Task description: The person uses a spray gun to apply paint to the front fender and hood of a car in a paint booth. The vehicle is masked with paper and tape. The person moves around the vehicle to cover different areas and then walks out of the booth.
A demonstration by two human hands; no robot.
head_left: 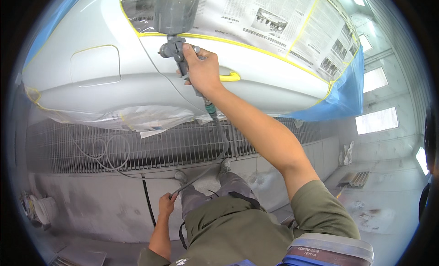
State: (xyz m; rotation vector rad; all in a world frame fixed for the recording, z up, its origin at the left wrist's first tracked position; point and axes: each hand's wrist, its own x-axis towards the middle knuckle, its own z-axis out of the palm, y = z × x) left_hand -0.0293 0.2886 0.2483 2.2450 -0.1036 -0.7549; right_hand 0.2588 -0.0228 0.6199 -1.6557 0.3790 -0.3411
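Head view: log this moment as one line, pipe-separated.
right hand: gripping spray gun | left hand: gripping hose | ahead: white car side | masking: newspaper, yellow tape, blue sheeting | spray: cannot tell

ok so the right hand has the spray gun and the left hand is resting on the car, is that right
Not quite: the head view shows the left hand gripping the hose, off the car. The right hand does have the spray gun.

Hose obst. below R hand
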